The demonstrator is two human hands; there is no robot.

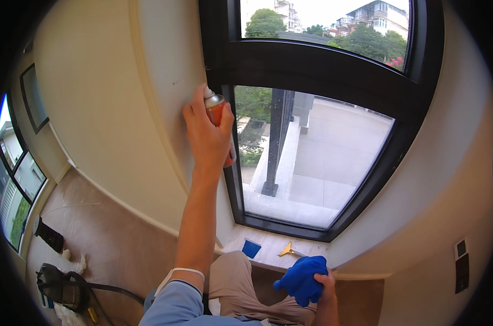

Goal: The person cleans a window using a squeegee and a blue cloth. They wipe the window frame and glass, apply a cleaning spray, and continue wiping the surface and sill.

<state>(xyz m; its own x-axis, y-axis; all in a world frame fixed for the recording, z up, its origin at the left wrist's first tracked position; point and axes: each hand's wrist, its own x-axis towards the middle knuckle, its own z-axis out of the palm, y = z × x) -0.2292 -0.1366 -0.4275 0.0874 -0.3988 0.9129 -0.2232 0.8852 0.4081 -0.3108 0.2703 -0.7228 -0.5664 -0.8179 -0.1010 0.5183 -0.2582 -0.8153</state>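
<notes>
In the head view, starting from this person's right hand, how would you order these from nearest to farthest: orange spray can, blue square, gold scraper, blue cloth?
1. Blue cloth: held in the right hand.
2. Gold scraper: on the sill, just beyond the cloth.
3. Blue square: on the sill, left of the scraper.
4. Orange spray can: farther up, in the left hand.

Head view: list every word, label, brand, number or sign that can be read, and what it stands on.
No text can be read anywhere in this view.
Spray can in the left hand: any print is covered by the fingers or too small to read.
Wall panel at right: any marking is too small.
Black machine on the floor: too blurred to tell.
</notes>
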